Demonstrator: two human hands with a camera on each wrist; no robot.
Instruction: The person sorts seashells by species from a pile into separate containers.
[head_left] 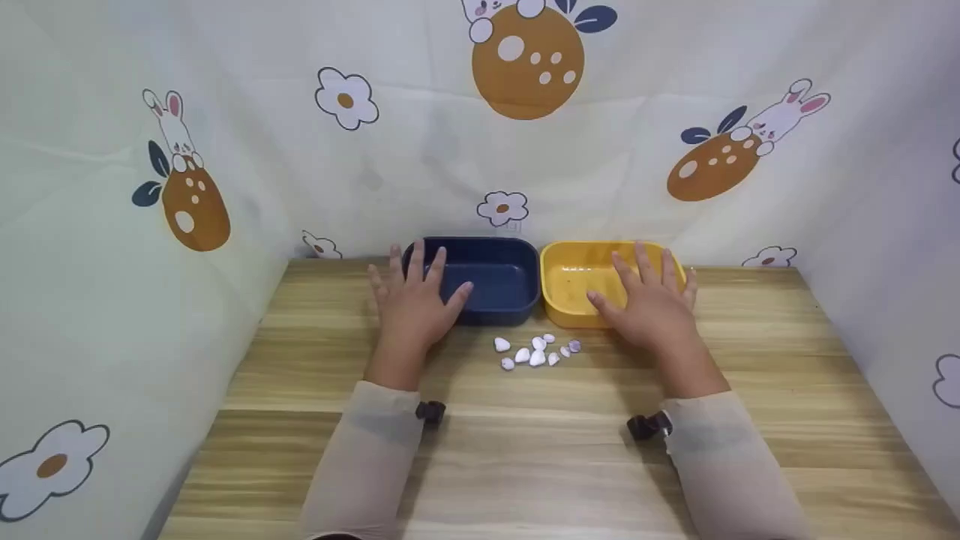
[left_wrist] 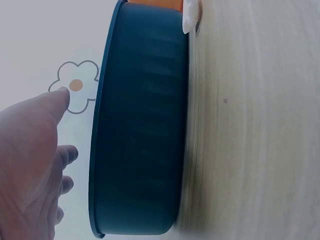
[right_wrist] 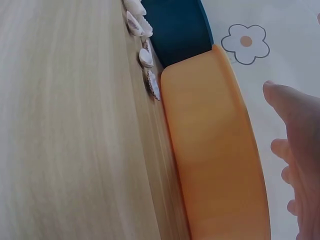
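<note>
My left hand point(head_left: 418, 307) is spread, fingers straight, over the left part of a dark blue rectangular tub point(head_left: 491, 319). In the left wrist view its thumb and fingers stay above the rim of that tub point(left_wrist: 140, 120). Over the right part of a yellow tub point(head_left: 574, 319) my right hand point(head_left: 654, 307) spreads in the same way. Neither hand holds anything. On the wood in front of the tubs lies a loose group of small whitish seashells point(head_left: 538, 358), one of them purplish point(head_left: 574, 346). The right wrist view shows several shells point(right_wrist: 146, 57) beside the tubs.
Both tubs stand side by side at the back of a wooden table point(head_left: 525, 465). Behind them rises a pale cloth point(head_left: 420, 165) printed with flowers and rabbits, which also hangs along both sides. Black wrist mounts point(head_left: 430, 413) sit at the sleeves.
</note>
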